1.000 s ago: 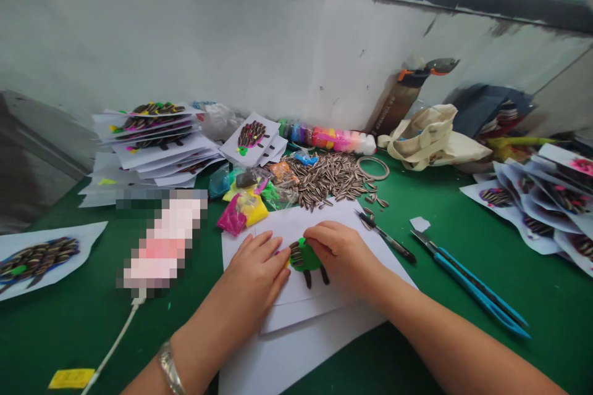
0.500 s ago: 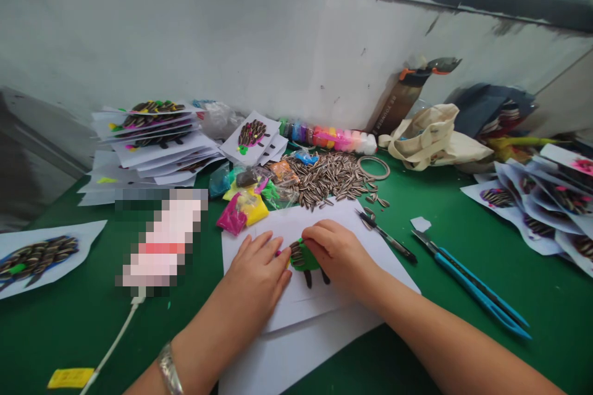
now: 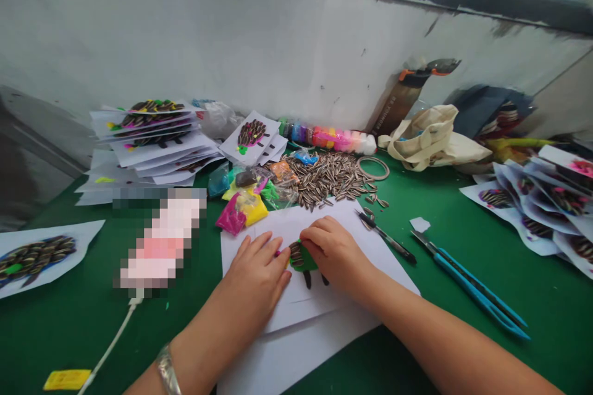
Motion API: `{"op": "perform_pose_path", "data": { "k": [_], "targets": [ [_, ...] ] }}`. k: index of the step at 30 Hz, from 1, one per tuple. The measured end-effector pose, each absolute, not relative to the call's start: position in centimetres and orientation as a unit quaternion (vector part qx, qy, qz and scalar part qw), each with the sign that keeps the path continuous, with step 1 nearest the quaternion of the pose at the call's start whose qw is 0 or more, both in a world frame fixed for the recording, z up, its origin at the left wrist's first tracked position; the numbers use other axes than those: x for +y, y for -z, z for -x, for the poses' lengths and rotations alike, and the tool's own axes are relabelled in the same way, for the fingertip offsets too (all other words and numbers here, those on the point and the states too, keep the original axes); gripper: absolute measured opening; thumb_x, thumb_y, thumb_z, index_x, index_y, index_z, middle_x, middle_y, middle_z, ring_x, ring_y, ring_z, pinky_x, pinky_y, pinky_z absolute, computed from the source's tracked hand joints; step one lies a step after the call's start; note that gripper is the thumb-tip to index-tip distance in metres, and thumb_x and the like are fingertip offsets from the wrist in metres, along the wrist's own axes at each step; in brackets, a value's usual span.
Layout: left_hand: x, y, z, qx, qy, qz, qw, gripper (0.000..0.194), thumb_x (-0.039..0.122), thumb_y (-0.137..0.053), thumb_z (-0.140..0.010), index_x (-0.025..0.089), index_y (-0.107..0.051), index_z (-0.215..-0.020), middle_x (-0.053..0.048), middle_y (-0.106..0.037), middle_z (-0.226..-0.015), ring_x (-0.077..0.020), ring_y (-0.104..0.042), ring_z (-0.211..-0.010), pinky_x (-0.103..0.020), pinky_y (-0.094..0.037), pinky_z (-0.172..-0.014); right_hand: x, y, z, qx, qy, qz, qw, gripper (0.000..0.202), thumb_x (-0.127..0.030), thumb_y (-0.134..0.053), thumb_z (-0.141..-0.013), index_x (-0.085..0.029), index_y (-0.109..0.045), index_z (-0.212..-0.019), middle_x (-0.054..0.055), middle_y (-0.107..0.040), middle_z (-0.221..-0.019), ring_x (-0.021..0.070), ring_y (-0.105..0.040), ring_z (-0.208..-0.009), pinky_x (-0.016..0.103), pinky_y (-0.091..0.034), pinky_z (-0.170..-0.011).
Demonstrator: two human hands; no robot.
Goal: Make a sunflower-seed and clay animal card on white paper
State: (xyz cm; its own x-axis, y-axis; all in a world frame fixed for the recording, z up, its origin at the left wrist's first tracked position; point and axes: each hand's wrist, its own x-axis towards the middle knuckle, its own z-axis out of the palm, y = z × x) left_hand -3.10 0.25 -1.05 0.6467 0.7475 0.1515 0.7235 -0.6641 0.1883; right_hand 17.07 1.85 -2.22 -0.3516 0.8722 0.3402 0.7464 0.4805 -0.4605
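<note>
White paper sheets point(image 3: 319, 336) lie in front of me, the top one bearing a green clay shape point(image 3: 306, 261) with dark seeds on its left part and dark strips below. My left hand point(image 3: 260, 274) lies on the paper with fingers spread, fingertips at the left edge of the shape. The fingers of my right hand point(image 3: 334, 253) are pinched together over the shape's upper right; whatever they hold is hidden. Behind the paper is a heap of striped seeds point(image 3: 331, 178), beside bags of coloured clay point(image 3: 243, 207).
A black pen point(image 3: 386, 236) rests on the paper's right side, and a blue-handled tool point(image 3: 477, 290) lies further right. Stacks of decorated sheets stand at left point(image 3: 157, 154) and right point(image 3: 551, 203). A bottle point(image 3: 401, 99) and a cloth bag point(image 3: 430, 139) are at the back.
My right hand has shifted very slightly left and up over the green shape. My left hand stays where it was.
</note>
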Motion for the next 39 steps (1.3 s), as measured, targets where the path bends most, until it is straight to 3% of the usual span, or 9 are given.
{"op": "perform_pose_path", "data": {
  "k": [7,12,22,30,35,39],
  "targets": [
    [0.3,1.2,3.1,0.411,-0.105,-0.904,0.054,0.032,0.02,-0.052,-0.091,0.014,-0.064,-0.121,-0.016,-0.063,-0.128,-0.0366,-0.052,-0.124,-0.061,-0.042,-0.102,2.0,2.6,-16.6,-0.823,-0.114,0.486,0.271,0.016,-0.008,-0.058,-0.087,-0.018,-0.066,-0.079,0.005,-0.063,-0.078,0.0183,-0.053,-0.076,0.028,-0.043,-0.072],
    [0.3,1.5,3.2,0.408,-0.113,-0.905,0.048,0.031,0.021,-0.053,-0.091,0.014,-0.064,-0.12,-0.016,-0.063,-0.128,-0.0364,-0.053,-0.123,-0.06,-0.043,-0.101,1.9,1.8,-17.6,-0.801,-0.114,0.504,0.304,0.016,-0.008,-0.062,-0.084,-0.02,-0.07,-0.092,0.006,-0.066,-0.087,0.0205,-0.056,-0.085,0.032,-0.045,-0.077],
    [0.3,1.3,3.1,0.405,-0.104,-0.908,0.034,0.032,0.02,-0.051,-0.092,0.013,-0.065,-0.119,-0.016,-0.063,-0.128,-0.0363,-0.053,-0.122,-0.061,-0.043,-0.101,1.9,1.8,-17.1,-0.807,-0.098,0.519,0.266,0.013,-0.012,-0.064,-0.085,-0.019,-0.071,-0.076,0.005,-0.065,-0.077,0.019,-0.055,-0.078,0.03,-0.043,-0.074],
    [0.2,1.7,3.2,0.409,-0.111,-0.905,0.034,0.033,0.02,-0.05,-0.093,0.014,-0.064,-0.121,-0.015,-0.063,-0.129,-0.0358,-0.052,-0.124,-0.061,-0.042,-0.102,4.9,1.1,-20.9,-0.77,-0.07,0.562,0.296,0.017,-0.011,-0.059,-0.087,-0.018,-0.075,-0.088,0.007,-0.068,-0.085,0.0192,-0.058,-0.083,0.029,-0.043,-0.076],
    [0.1,1.7,3.2,0.411,-0.11,-0.904,0.044,0.033,0.02,-0.05,-0.093,0.013,-0.063,-0.123,-0.016,-0.062,-0.131,-0.0359,-0.05,-0.126,-0.062,-0.041,-0.103,6.7,1.6,-22.1,-0.807,-0.022,0.557,0.197,0.022,-0.009,-0.056,-0.088,-0.021,-0.075,-0.092,0.006,-0.071,-0.09,0.0204,-0.056,-0.087,0.03,-0.04,-0.078],
    [0.1,1.5,3.3,0.41,-0.102,-0.905,0.052,0.035,0.021,-0.049,-0.093,0.014,-0.062,-0.125,-0.016,-0.06,-0.133,-0.0354,-0.05,-0.126,-0.061,-0.041,-0.104,6.5,1.8,-21.5,-0.823,0.045,0.555,0.115,0.02,-0.014,-0.054,-0.091,-0.02,-0.072,-0.084,0.007,-0.068,-0.087,0.0221,-0.053,-0.086,0.033,-0.036,-0.075]
  ]
}}
